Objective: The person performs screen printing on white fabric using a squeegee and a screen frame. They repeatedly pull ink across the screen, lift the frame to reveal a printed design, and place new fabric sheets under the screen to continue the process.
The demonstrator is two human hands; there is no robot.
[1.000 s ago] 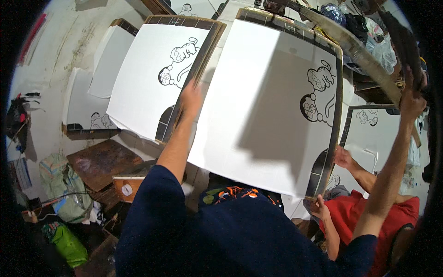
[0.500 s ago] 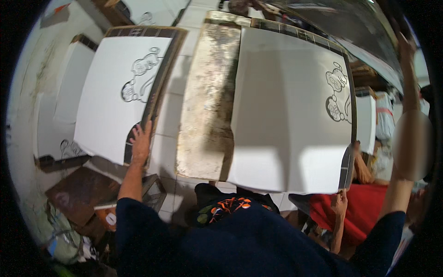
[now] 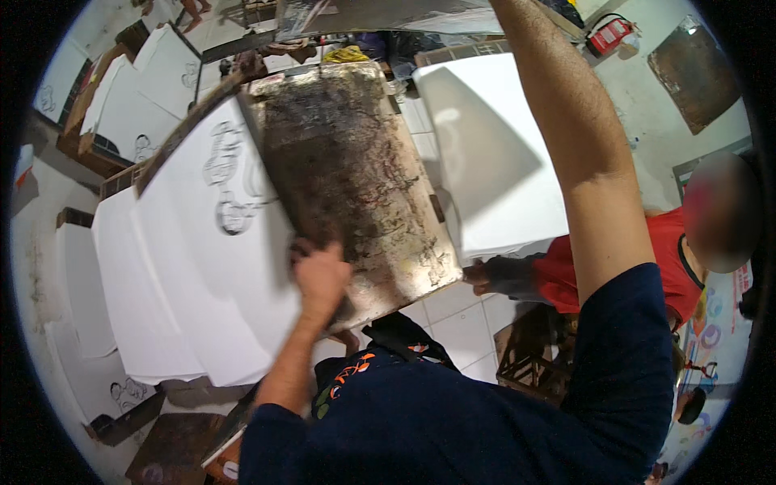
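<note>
Left of the stained, dark rectangular board with worn pale edges (image 3: 364,170), along its near side: large white sheet with black cartoon outlines and a dark border (image 3: 214,259). At the board's lower left, close to that border: bare left hand (image 3: 322,279), with fingers blurred; cannot tell whether grasping or merely touching. Could slip or scrape against the board if poorly supported there; could crease if pressed unevenly. Right of the board, reaching past its top: bare right forearm (image 3: 602,162), with right hand out of view; cannot tell about those fingers. Could brush the white, round-cornered panel right of the board (image 3: 493,162) if lowered carelessly. In texture, left to right: smooth, matt, gently rippled white; then rough, scuffed, blotched brown and grey; then plain white, crossed by an angular shadow
</note>
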